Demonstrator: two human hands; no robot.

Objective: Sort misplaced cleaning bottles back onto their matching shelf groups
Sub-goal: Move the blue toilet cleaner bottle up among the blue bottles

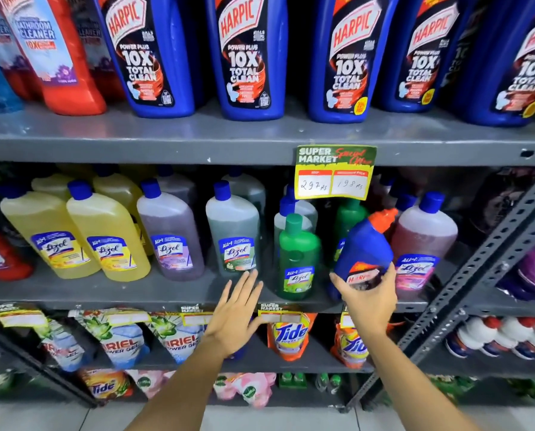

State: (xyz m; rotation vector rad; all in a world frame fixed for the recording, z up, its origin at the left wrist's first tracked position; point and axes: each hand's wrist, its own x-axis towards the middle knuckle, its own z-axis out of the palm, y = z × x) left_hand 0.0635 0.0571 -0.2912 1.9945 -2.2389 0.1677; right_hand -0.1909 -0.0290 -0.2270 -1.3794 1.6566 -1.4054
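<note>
My right hand (370, 301) grips the base of a small blue Harpic bottle (365, 248) with an orange cap, tilted right, in front of the middle shelf (135, 292) among Lizol bottles. A green Lizol bottle (297, 259) stands just left of it and a pink Lizol bottle (421, 241) just right. My left hand (238, 312) is flat with fingers spread, below a grey-green Lizol bottle (233, 228), holding nothing. Large blue Harpic bottles (246, 54) line the top shelf (197, 135).
Yellow Lizol bottles (104, 231) and a purple one (171, 231) fill the middle shelf's left. A price tag (334, 172) hangs from the top shelf edge. Ariel and Tide pouches (286, 334) sit on the lower shelf. A slotted metal upright (490, 262) slants at right.
</note>
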